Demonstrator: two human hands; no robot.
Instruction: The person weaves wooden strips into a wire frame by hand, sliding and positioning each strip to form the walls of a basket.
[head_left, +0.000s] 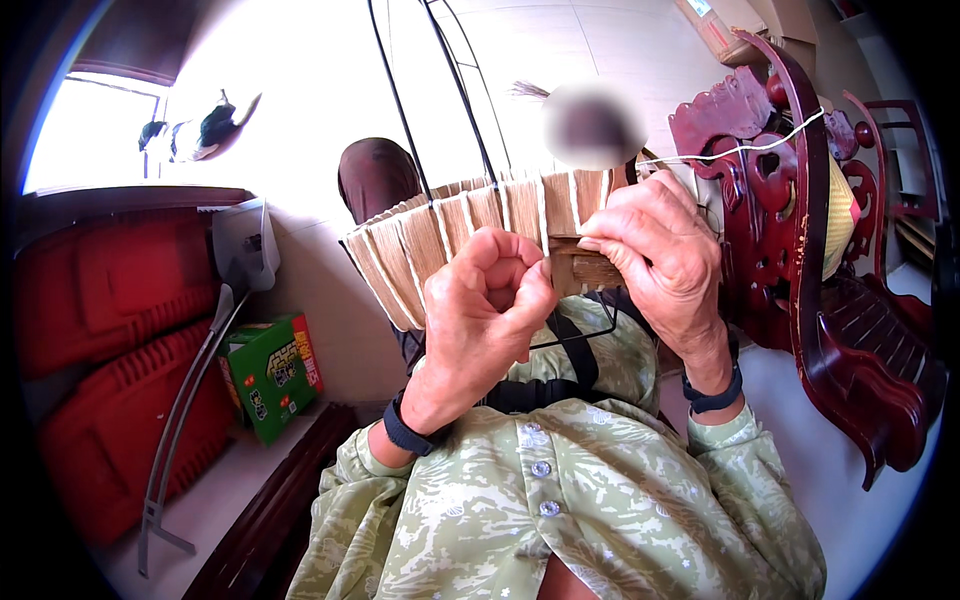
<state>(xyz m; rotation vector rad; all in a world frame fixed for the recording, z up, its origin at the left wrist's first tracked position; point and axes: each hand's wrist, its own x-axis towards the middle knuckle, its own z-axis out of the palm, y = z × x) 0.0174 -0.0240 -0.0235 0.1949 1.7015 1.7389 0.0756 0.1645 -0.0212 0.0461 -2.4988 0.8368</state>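
Observation:
Over my lap is a black wire frame [491,150] with a band of tan ribbed strips [385,268] around its side. White cords run upright between the strips. My left hand [488,300] is closed, thumb and forefinger pinched on a white cord [543,215] at the front of the band. Just to the right, my right hand [660,265] pinches by the band's edge; whatever its fingertips hold is too small to make out. Between the hands, a brown slatted piece [585,268] shows below the band.
Right stands a carved dark-red wooden chair [800,230], with a long white string [740,152] stretched from it toward my right hand. Red cushions [120,290] and a green box [268,375] are at left. Cardboard boxes [735,30] lie at the back; a black-and-white animal [195,132] is far left.

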